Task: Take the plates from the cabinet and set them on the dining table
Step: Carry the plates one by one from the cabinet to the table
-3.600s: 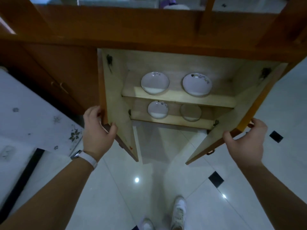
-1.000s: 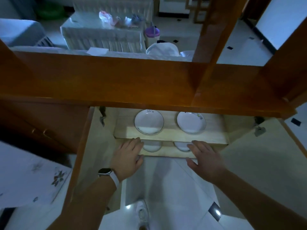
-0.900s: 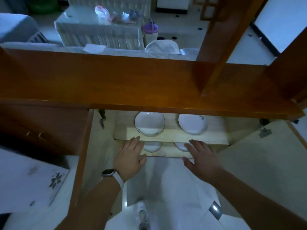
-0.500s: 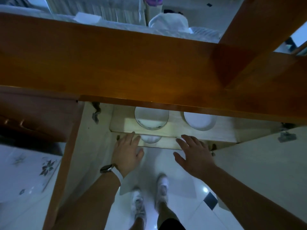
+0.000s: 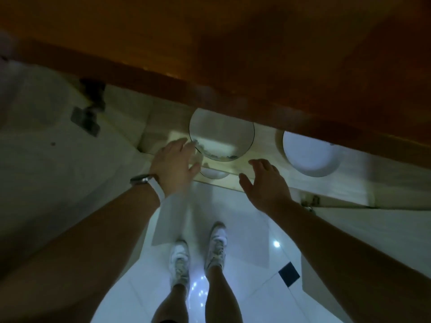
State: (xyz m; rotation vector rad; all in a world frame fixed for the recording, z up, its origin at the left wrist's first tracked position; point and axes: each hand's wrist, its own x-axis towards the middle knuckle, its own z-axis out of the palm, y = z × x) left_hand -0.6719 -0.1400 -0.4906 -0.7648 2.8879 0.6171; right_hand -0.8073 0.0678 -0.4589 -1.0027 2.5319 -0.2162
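Two white plates lie on the upper shelf (image 5: 261,152) of the open cabinet: a dark-rimmed plate (image 5: 221,134) on the left and a plain plate (image 5: 307,157) on the right, both partly hidden under the brown cabinet top (image 5: 233,54). A sliver of a third plate (image 5: 213,174) shows on the lower shelf. My left hand (image 5: 173,166), with a watch on the wrist, is open with its fingertips at the left rim of the dark-rimmed plate. My right hand (image 5: 263,183) is open just below that plate's right side, over the shelf edge, holding nothing.
The left cabinet door (image 5: 46,148) stands open beside my left arm, its hinge (image 5: 87,113) visible. The right door (image 5: 373,229) is open at the right. Below are my feet in white shoes (image 5: 198,257) on glossy white floor tiles with a black inset (image 5: 288,274).
The view has tilted down and moved closer under the cabinet top. Both hands have risen from the lower shelf edge to the upper shelf, the left reaching the dark-rimmed plate's rim.
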